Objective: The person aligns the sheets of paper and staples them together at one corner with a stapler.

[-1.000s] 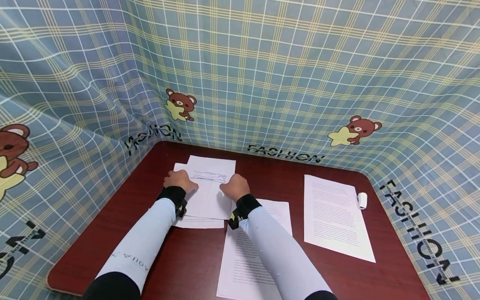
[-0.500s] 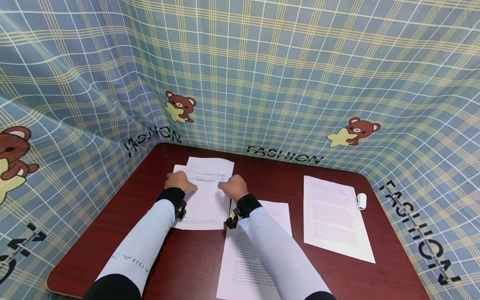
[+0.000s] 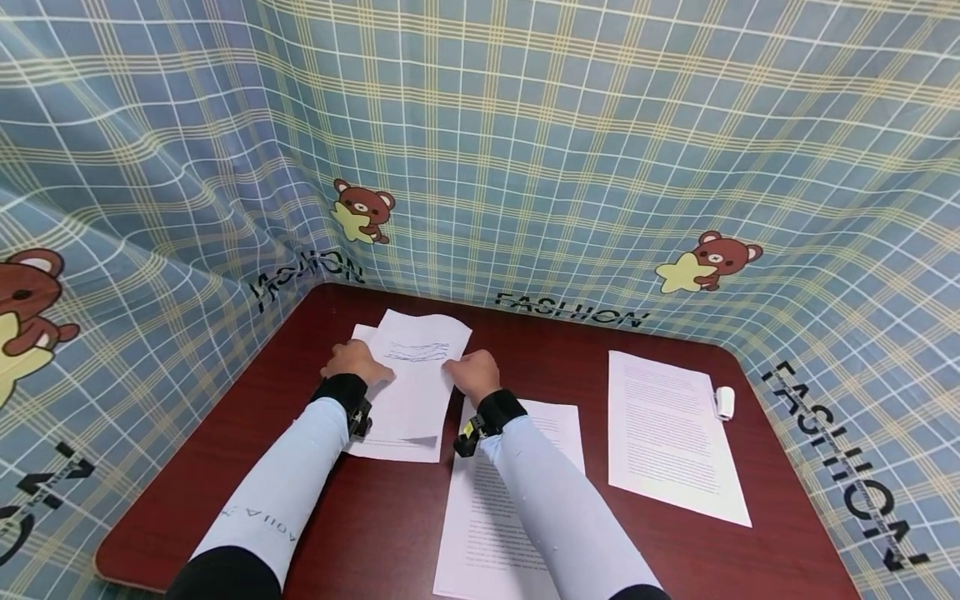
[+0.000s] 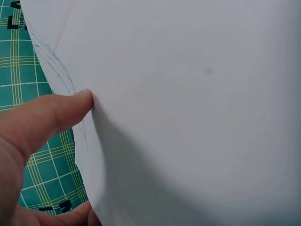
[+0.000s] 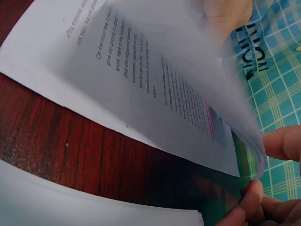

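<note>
You pinched the scribbled top sheet [image 3: 417, 367] by its side edges, left hand [image 3: 354, 362] and right hand [image 3: 472, 372], lifting it off the printed page [image 5: 141, 75] at the table's [image 3: 360, 517] far left. Judged here, separation had begun; two printed sheets [image 3: 671, 433] lay untouched.

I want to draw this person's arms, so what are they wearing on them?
Long pale blue sleeves, dark at the top. The left one has small dark letters. Each wrist has a black band with a little device clipped on. The left hand and right hand are bare.
</note>
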The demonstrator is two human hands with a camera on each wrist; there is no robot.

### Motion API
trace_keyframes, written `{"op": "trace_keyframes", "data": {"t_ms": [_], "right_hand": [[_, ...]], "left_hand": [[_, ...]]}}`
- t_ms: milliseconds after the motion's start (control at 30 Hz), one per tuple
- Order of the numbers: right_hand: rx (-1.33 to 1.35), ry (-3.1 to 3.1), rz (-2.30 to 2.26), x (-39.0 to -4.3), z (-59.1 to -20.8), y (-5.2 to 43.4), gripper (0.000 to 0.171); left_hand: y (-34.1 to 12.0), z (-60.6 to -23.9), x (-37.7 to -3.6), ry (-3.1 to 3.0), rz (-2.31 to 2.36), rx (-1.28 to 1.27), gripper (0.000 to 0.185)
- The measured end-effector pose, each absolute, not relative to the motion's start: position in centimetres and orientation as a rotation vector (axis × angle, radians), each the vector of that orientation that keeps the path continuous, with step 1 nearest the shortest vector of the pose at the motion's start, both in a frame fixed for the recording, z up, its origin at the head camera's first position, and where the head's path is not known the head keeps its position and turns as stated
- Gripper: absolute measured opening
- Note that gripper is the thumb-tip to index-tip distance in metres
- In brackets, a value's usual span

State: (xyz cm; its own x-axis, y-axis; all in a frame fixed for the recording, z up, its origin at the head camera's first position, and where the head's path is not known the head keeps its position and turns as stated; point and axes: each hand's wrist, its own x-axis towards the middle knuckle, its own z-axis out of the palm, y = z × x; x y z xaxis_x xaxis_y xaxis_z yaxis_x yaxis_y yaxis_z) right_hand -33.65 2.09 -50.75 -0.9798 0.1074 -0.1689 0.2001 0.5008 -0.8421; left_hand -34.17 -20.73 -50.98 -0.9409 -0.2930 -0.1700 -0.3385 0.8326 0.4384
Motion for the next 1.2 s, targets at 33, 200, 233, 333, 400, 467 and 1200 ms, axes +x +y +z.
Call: {"op": "trace_keyframes", "data": {"t_ms": [33, 200, 233, 333, 400, 467, 1200], "right_hand": [[0.27, 2.627, -1.512, -33.7, -50.7, 2.1, 0.032], [0.294, 2.634, -1.52, -33.9, -50.9, 2.3, 0.019], [0.302, 2.647, -1.522, -33.9, -50.9, 2.4, 0.018], [0.314, 2.69, -1.509, -33.9, -51.1, 2.4, 0.015], [0.313, 2.708, -1.506, -33.9, -51.1, 2.5, 0.013], [0.311, 2.717, -1.505, -33.8, -51.1, 2.6, 0.014], [0.267, 2.701, -1.483, -33.3, -51.2, 7.6, 0.018]], "left_hand": [[-20.7, -51.0, -34.2, 2.908, 0.733, -0.496, 0.084], [-20.9, -51.2, -34.5, 2.887, 0.776, -0.457, 0.078], [-21.0, -51.2, -34.5, 2.885, 0.782, -0.453, 0.075], [-21.2, -51.4, -34.6, 2.884, 0.801, -0.456, 0.062], [-21.3, -51.5, -34.5, 2.893, 0.828, -0.474, 0.052], [-21.3, -51.4, -34.4, 2.912, 0.857, -0.493, 0.045], [-22.0, -48.7, -32.8, 2.895, 1.026, -0.339, 0.033]]}}
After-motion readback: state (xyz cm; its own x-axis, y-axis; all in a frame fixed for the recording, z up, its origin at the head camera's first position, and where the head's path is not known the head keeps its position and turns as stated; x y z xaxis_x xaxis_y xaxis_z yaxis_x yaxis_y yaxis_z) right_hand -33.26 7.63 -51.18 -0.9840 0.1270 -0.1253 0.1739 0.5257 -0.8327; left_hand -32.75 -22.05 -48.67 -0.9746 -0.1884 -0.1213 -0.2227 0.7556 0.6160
